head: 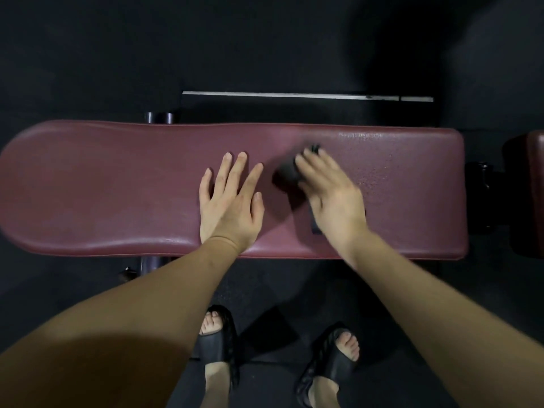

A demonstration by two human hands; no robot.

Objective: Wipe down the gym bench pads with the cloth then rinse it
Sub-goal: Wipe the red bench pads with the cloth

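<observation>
The right hand point(329, 189) lies palm down with its fingers straight and close together, pressing a dark, crumpled cloth point(290, 175) onto the long maroon padded vinyl bench pad point(103, 187). The cloth shows past the fingertips and along the thumb side, and a dark strip of it shows near the wrist; the hand is blurred. Just to its left, apart from the cloth, the left hand point(231, 198) rests flat on the same pad with its fingers spread and straight, holding nothing. Right of the right hand the pad's surface shows small wet-looking beads point(374, 172). The pad runs from left to right across the view, rounded at its left end and squared at its right. A second maroon pad point(532, 187) sits just beyond the squared end. Behind the bench a thin grey metal bar point(294, 95) lies on the black floor point(88, 54). Near the person, two feet in black open-toed slide sandals point(219, 343) stand on that floor.
</observation>
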